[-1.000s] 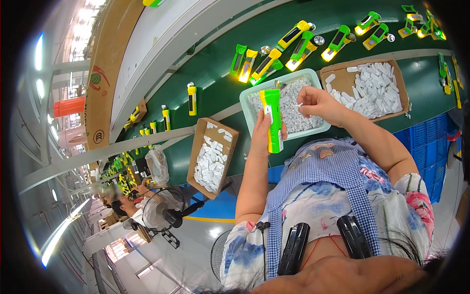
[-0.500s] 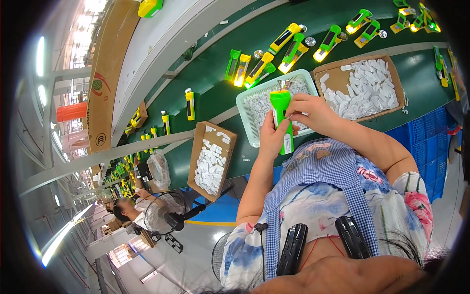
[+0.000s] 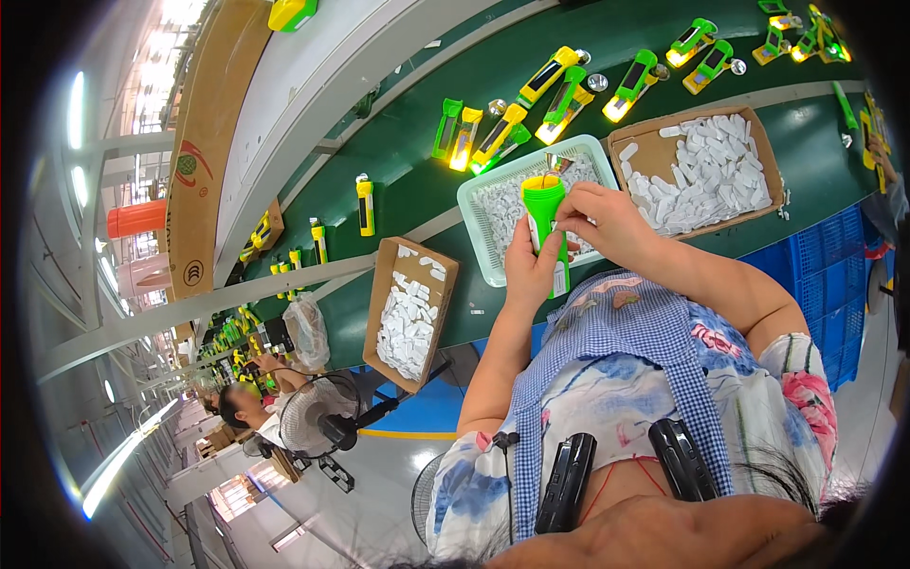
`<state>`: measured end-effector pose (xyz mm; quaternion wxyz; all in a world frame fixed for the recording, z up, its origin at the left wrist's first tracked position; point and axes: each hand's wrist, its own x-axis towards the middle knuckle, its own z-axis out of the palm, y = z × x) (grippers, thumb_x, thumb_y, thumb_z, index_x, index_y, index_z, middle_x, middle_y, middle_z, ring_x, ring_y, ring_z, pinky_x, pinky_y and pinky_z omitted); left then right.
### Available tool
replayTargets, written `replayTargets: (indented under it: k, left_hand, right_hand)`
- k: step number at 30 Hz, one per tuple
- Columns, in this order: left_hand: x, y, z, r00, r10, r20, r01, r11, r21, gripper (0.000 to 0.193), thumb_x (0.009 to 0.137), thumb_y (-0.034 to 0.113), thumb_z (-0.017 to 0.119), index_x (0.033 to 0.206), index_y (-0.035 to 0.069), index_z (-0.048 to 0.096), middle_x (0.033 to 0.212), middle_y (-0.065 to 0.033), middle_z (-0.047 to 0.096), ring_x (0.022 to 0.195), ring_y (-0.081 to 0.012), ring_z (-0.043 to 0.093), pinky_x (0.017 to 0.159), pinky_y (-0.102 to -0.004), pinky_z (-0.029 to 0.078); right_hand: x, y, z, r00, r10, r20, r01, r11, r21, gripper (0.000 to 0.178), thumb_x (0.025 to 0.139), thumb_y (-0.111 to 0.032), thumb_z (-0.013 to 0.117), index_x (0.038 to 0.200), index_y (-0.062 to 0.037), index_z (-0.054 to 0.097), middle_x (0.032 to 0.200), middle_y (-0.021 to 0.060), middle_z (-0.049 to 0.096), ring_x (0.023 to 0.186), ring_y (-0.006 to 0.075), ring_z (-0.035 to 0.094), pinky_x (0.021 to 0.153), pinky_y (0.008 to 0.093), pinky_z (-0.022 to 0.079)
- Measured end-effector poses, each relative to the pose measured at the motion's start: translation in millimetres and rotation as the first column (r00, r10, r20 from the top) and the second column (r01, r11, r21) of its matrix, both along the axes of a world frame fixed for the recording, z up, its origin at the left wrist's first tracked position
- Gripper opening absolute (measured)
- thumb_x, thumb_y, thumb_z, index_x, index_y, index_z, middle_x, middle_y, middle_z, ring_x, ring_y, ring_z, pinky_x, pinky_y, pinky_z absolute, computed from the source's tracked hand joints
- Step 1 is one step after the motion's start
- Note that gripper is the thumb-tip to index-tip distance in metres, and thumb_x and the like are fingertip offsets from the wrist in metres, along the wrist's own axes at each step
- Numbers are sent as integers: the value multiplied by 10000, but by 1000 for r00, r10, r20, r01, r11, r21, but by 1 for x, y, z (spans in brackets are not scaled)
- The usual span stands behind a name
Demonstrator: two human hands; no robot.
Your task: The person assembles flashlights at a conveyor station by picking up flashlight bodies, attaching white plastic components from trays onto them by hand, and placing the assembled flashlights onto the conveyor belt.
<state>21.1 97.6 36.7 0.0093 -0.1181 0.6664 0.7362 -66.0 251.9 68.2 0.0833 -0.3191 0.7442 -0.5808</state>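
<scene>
My left hand [image 3: 529, 270] is wrapped round the body of a green flashlight [image 3: 544, 207], held upright with its open head end up and away from me. Thin wires and a shiny reflector piece [image 3: 557, 163] show at that end. My right hand [image 3: 602, 218] is at the flashlight's right side, thumb and fingertips pinched against it. Whatever lies between those fingertips is too small to make out. Just beyond both hands is a pale green plastic basket [image 3: 466, 220] with many small whitish parts in it.
A cardboard box [image 3: 777, 185] of white oblong pieces is right of the basket; a smaller box [image 3: 441, 334] of them stands left. Yellow-green flashlights [image 3: 566, 100], some lit, lie along the green belt [image 3: 417, 171]. A fan [image 3: 322, 412] and a co-worker [image 3: 248, 408] are at lower left.
The flashlight has turned and tipped slightly in my left hand, its open end showing more. Flashlights on the belt have shifted slightly left. At the far right edge, a co-worker's hand and flashlights have moved.
</scene>
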Motion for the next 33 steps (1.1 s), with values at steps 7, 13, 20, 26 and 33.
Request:
replayTargets:
  k: [7, 13, 20, 26, 33]
  left_hand:
    - [1, -13, 11, 994, -59, -96, 6, 881, -473, 329, 913, 141, 610, 1171, -12, 475, 854, -135, 675, 722, -212, 702, 629, -319, 541]
    - [-1, -62, -18, 999, -40, -35, 19, 887, -462, 319, 922, 171, 610, 1145, -17, 479, 827, -148, 662, 655, -227, 697, 586, -336, 537]
    - [-66, -212, -82, 993, 32, -111, -113, 482, -869, 515, 909, 248, 571, 1319, -11, 398, 1150, -270, 541, 1007, -444, 573, 815, -494, 486]
    - [-104, -395, -162, 941, 328, 81, 46, 113, -993, 670, 812, 162, 702, 1356, -22, 357, 1166, -244, 512, 1015, -431, 561, 865, -491, 486]
    - [-160, -365, -159, 987, 144, 65, 89, -174, -981, 754, 795, 324, 726, 1384, 29, 361, 1290, -209, 481, 1179, -383, 499, 936, -461, 453]
  right_hand:
    - [-7, -14, -2, 822, 85, 563, -105, 994, 3, 357, 856, 66, 606, 985, -56, 297, 769, 141, 626, 621, 190, 672, 513, 279, 532]
    - [-17, -66, -23, 769, 81, 634, -122, 992, 21, 367, 853, 72, 601, 999, -49, 287, 742, 151, 621, 600, 206, 670, 488, 298, 548]
    - [-44, -119, -73, 828, -74, 555, -32, 984, 178, 365, 884, -157, 678, 1110, -38, 417, 699, 99, 613, 561, 144, 612, 476, 272, 484]
    - [-40, -55, -149, 965, -262, -30, 230, 782, 580, 308, 795, -109, 691, 1050, -25, 540, 924, 178, 600, 856, 320, 606, 746, 396, 492]
    - [-4, -45, -182, 940, -49, -337, 321, 452, 832, 274, 734, -133, 683, 982, -58, 593, 1054, 117, 534, 1019, 310, 521, 819, 398, 482]
